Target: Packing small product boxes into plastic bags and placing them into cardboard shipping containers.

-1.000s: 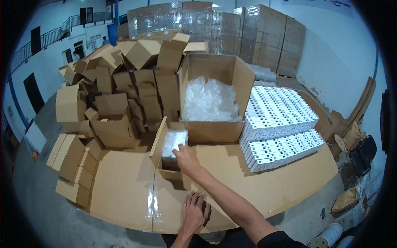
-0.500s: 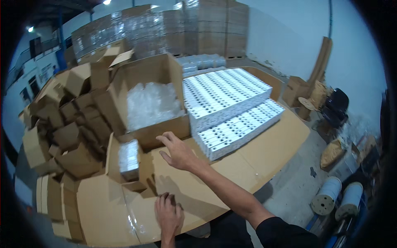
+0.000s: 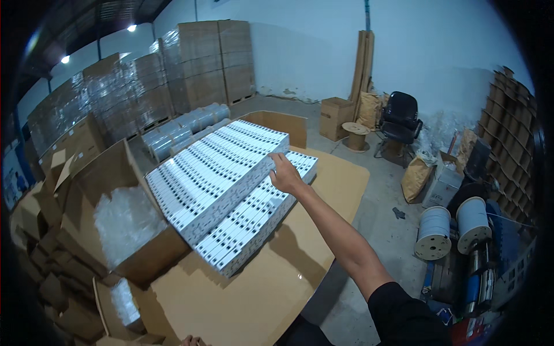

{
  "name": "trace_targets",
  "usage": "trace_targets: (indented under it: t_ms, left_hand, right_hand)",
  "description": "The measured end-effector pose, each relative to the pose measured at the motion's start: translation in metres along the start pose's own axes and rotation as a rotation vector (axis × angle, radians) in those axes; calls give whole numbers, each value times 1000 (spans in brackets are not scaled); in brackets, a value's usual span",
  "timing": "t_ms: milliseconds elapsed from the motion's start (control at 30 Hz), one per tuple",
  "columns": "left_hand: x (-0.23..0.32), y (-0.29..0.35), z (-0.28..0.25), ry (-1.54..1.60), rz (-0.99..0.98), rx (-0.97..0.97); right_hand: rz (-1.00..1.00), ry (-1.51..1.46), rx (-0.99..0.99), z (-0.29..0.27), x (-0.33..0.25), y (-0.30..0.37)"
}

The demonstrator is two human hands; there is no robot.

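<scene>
Small white boxes with dark square marks stand packed in two tiers, an upper block [image 3: 222,170] and a lower front step [image 3: 254,225]. At the right end of the upper block, my right hand [image 3: 285,175] has its fingers bent over the edge, gripping a white box there. Only a few fingers of my left hand [image 3: 191,341] show at the bottom edge, so their hold is hidden. Close to it, a small open carton [image 3: 151,311] has plastic-wrapped white packs [image 3: 124,303] inside. Beneath everything lies a cardboard-covered table [image 3: 219,305].
Left of the boxes stands a large open carton [image 3: 156,254] with clear plastic bags [image 3: 124,219]. Folded brown cartons [image 3: 63,288] pile up at the far left. Beyond the table are a black chair [image 3: 400,118], a wooden spool [image 3: 355,136] and white cable reels [image 3: 433,230].
The view has swung right. My right hand has moved from above the small carton to the right end of the white boxes. My left hand has mostly left the picture at the bottom.
</scene>
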State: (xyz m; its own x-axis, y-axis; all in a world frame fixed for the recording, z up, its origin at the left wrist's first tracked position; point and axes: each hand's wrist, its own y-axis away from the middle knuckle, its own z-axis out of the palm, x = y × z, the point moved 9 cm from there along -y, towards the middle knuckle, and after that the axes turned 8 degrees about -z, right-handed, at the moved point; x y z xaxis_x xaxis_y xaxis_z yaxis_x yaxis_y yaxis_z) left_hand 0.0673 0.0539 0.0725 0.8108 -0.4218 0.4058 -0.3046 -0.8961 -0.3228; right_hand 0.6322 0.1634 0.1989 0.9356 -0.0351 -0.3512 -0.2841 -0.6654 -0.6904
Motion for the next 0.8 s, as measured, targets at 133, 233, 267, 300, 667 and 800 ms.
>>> trace_targets:
  t_ms: [133,233,267,300,667,800]
  left_hand:
    - [-13,0,12,-58,-29,-45]
    - [-48,14,31,229,-159,-5]
    - [-52,15,32,216,-154,-1]
    - [-54,16,35,184,-130,-16]
    - [-15,5,16,-102,6,-7]
    - [-25,4,22,30,-149,-28]
  right_hand:
    - [175,79,-139,15,82,-14]
    - [240,147,-189,26,115,-24]
    - [289,148,-243,32,125,-25]
    - [293,134,-238,35,133,-30]
    - [31,26,69,55,163,-47]
    - [75,24,87,54,173,-50]
